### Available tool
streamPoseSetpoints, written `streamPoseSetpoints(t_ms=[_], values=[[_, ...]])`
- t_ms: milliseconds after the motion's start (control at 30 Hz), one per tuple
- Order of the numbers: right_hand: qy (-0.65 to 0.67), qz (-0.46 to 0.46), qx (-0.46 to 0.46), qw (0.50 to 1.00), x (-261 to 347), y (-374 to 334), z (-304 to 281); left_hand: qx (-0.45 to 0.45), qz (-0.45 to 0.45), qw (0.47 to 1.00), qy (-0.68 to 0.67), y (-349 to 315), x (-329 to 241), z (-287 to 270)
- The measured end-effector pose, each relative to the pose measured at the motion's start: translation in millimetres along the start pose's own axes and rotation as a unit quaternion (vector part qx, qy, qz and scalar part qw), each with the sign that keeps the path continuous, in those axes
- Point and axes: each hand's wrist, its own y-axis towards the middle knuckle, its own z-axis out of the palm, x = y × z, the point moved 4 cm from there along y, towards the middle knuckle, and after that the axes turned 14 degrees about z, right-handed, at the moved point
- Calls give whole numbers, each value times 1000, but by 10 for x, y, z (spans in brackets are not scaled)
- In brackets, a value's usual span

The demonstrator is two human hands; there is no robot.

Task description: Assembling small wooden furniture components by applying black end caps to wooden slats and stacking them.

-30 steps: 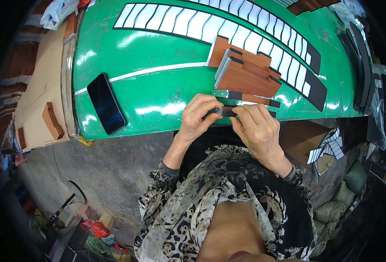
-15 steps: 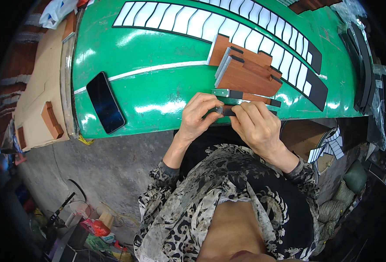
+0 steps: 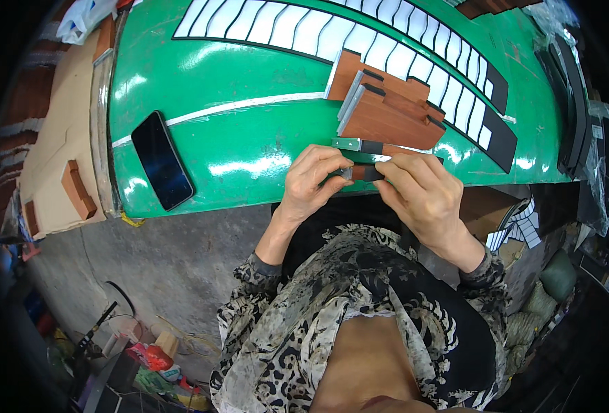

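Note:
At the near edge of the green table, my left hand (image 3: 310, 184) pinches the metal-edged end of a reddish-brown wooden piece (image 3: 358, 173). A black strip (image 3: 372, 174) wraps across this piece. My right hand (image 3: 425, 196) is closed at the piece's other side, fingertips at the strip; its fingers hide the rest. Just beyond my hands lies another wooden piece (image 3: 391, 149) with a metal end and a black band. Behind it, several similar wooden pieces (image 3: 387, 122) lie overlapping, with black strips in their notches and grey metal edges.
A black phone (image 3: 162, 161) lies on the green table (image 3: 249, 144) at the left. Long curved black panels with white segments (image 3: 311, 33) stretch across the far side. Cardboard (image 3: 60, 148) with wooden blocks adjoins on the left. Black curved parts (image 3: 571, 110) and plastic wrap are at the right.
My right hand has slid to the right along the wooden piece, so its brown side and black strip now show. My left hand keeps its pinch in nearly the same place.

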Motion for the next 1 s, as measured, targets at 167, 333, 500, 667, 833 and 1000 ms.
streamPoseSetpoints(t_ms=[167,333,500,667,833,1000], values=[[109,81,52,989,-99,-122,86,13,18,1000,-5,-8,5,-8],[113,92,53,988,-56,-123,124,2,3,1000,-1,-16,10,-1],[88,74,74,991,20,-45,118,2,21,1000,-5,-11,17,-5],[86,66,89,990,37,-32,122,8,20,1000,-7,-27,21,4],[82,69,91,990,37,-32,126,6,22,1000,-4,-17,2,-2],[88,69,92,989,36,-28,136,8,20,1000,-1,-22,0,-1]])
